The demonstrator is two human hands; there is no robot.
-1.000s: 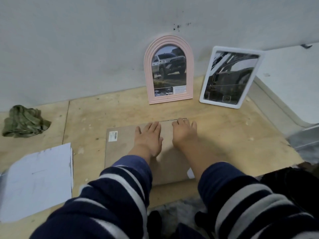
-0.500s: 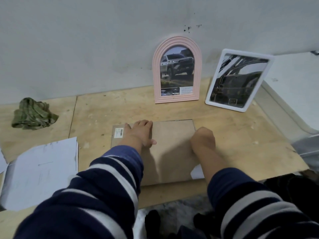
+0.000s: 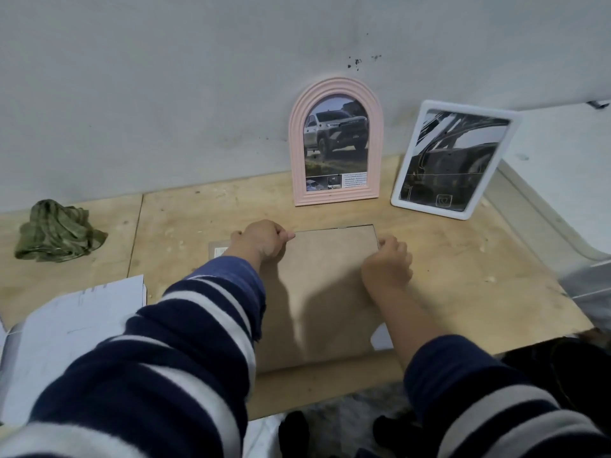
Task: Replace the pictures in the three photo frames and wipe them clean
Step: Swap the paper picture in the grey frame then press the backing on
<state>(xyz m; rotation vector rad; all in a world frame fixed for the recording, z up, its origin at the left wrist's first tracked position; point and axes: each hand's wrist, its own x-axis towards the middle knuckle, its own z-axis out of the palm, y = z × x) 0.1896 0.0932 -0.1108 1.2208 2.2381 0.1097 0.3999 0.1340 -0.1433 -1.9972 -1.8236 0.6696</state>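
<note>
Both hands are gripping the far edge of a photo frame (image 3: 330, 285) that is lying face down on the tabletop (image 3: 463, 276), its brown backing board facing up. The left hand (image 3: 261, 241) is curling its fingers over the far left part of that edge, its grip pinching there. The right hand (image 3: 388, 261) is pinching the far right corner with bent fingers. A second ago both palms were lying flat, side by side, on the middle of the backing; half a second ago they were spreading apart toward the sides. That shift suggests the pressing down is finished and the person is now either working the tabs along the rim or getting ready to lift and turn the frame.

Beyond the grip, a pink arched frame (image 3: 335, 143) and a white rectangular frame (image 3: 456, 160) are leaning against the wall, each already holding a vehicle picture. Far to the left of the grip, a crumpled green cloth (image 3: 58, 231) is lying well apart, so this frame probably has wiping ahead. Nearer, to the left, white paper sheets (image 3: 66, 325) are resting.
</note>
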